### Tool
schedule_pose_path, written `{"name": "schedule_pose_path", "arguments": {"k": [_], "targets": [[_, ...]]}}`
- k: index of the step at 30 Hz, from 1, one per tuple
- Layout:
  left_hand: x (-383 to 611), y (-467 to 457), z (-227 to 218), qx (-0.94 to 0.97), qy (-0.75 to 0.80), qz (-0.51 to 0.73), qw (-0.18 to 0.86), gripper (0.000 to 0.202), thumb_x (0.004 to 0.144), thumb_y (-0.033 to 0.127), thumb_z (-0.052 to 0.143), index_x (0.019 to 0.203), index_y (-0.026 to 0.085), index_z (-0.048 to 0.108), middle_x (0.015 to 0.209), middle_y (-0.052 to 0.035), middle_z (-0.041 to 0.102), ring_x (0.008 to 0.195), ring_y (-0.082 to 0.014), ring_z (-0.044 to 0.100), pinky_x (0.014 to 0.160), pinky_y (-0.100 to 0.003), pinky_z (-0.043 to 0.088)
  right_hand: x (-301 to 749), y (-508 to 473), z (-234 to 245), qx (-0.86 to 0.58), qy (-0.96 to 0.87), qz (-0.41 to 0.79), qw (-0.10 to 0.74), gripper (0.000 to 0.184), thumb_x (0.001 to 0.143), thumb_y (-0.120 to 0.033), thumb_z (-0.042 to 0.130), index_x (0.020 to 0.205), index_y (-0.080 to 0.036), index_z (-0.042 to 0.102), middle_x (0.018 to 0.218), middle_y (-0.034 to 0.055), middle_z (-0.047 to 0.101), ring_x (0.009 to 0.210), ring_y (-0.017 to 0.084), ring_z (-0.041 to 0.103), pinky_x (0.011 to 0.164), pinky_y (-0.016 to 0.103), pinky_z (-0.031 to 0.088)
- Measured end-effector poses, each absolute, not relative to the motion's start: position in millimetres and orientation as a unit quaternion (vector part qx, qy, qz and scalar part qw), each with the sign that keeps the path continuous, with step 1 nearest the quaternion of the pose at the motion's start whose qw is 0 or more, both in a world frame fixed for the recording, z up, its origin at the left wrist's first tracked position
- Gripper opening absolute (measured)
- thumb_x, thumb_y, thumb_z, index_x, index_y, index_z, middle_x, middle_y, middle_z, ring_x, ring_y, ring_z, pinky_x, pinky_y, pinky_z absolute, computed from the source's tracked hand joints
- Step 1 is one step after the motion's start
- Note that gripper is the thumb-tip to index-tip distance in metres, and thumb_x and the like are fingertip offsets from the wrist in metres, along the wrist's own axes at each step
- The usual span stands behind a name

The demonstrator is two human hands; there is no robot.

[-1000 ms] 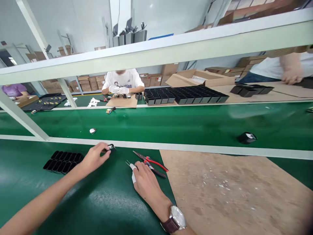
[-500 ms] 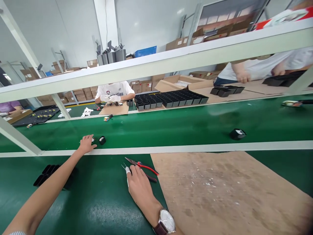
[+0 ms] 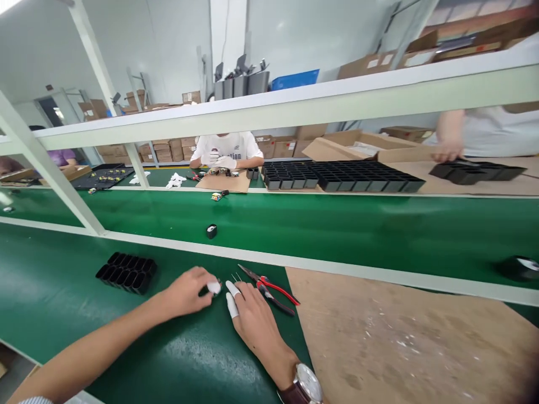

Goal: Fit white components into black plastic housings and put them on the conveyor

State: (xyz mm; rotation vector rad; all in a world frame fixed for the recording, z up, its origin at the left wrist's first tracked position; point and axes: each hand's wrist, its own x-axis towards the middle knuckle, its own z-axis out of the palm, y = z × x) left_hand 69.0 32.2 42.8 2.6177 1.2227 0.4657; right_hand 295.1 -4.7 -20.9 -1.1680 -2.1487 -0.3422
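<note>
My left hand [image 3: 189, 290] is closed, pinching a small round part with a white face [image 3: 214, 288] just above the green work surface. Beside it, palm down, is my right hand [image 3: 255, 317], with white finger cots on thumb and index finger. Two thin metal prongs, apparently the tips of tweezers [image 3: 236, 277], stick out past its fingers; the rest is hidden under the hand. Red-and-black long-nose pliers [image 3: 269, 289] lie close by on the right. Left of my left hand stands a block of black cups [image 3: 127, 272].
A stained cardboard sheet [image 3: 404, 336] covers the right of the bench. Beyond the white rail [image 3: 177, 244], the green belt [image 3: 337, 224] carries a small black cup [image 3: 211, 230] and a circuit piece [image 3: 219, 195]. Co-workers sit across, near rows of black cups [image 3: 337, 175]. A white shelf beam [image 3: 269, 109] crosses overhead.
My left hand has come back from the belt over the rail, bringing the round part close to my right hand. My right hand stays beside the pliers. The view has shifted.
</note>
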Motion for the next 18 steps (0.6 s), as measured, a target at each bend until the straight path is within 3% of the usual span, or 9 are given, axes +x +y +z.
{"name": "schedule_pose_path", "arguments": {"k": [4,7,9,13,18], "targets": [[42,2,57,0.884,0.435,0.161,0.053,0.049,0.091,0.036,0.076,0.136,0.024,0.061,0.116,-0.0091,0.073,0.107,-0.0284,0.068,0.094,-0.042,0.057,289,-15,-15,-0.412,-0.849,-0.094,0.318,0.025,0.103,-0.015,0.045,0.119,-0.013,0.065,0.101,0.0108,0.066,0.086,0.025,0.061,0.077,0.040,0.050],[-8,8,79,0.839,0.502,0.199,-0.055,0.024,0.099,0.043,0.066,0.105,0.020,0.072,0.110,-0.0108,0.072,0.111,-0.0308,0.065,0.098,-0.047,0.054,281,-22,-9,-0.422,-0.852,-0.078,0.301,0.027,0.106,-0.033,0.054,0.119,-0.013,0.066,0.094,0.0091,0.065,0.084,0.024,0.060,0.077,0.040,0.050],[-40,15,85,0.809,0.544,0.183,-0.126,0.028,0.098,0.046,0.064,0.088,0.021,0.073,0.109,-0.0124,0.071,0.114,-0.0341,0.062,0.101,-0.051,0.052,275,-24,-6,-0.432,-0.856,-0.061,0.279,0.025,0.104,-0.038,0.059,0.110,-0.016,0.069,0.093,0.0082,0.063,0.084,0.024,0.060,0.078,0.040,0.050],[-73,22,73,0.779,0.598,0.114,-0.149,0.028,0.091,0.048,0.070,0.080,0.022,0.074,0.119,-0.0145,0.070,0.123,-0.0396,0.057,0.100,-0.055,0.053,269,-25,-2,-0.446,-0.859,-0.015,0.250,0.009,0.099,-0.021,0.061,0.097,-0.018,0.068,0.096,0.0082,0.063,0.088,0.024,0.060,0.079,0.039,0.051],[-65,35,57,0.789,0.594,0.116,-0.103,0.022,0.091,0.030,0.063,0.074,0.020,0.072,0.126,-0.0155,0.070,0.130,-0.0415,0.054,0.103,-0.059,0.051,275,-26,1,-0.441,-0.853,0.043,0.276,0.025,0.095,-0.011,0.055,0.117,-0.019,0.064,0.113,0.0091,0.064,0.100,0.024,0.060,0.089,0.041,0.053]]}}
